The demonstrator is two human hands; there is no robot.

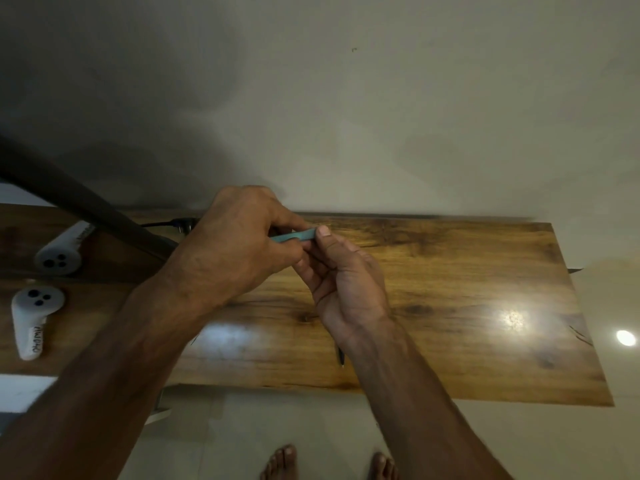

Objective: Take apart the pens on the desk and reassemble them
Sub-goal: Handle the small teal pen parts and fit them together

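Bare feet (280,462) on pale floor (242,427), glossy wooden desk (467,306) against plain wall (381,116). Teal pen (294,235) near its 12 o'clock edge, left hand (235,247) curled round one end, right hand (346,282) pinching the other.

A white controller (59,258) is laid far left of the left grip (239,251), and a second white controller (33,320) nearer the viewer. A black plug (180,224) is seen just behind the grip, with a dark bar (86,206) slanted at its left.
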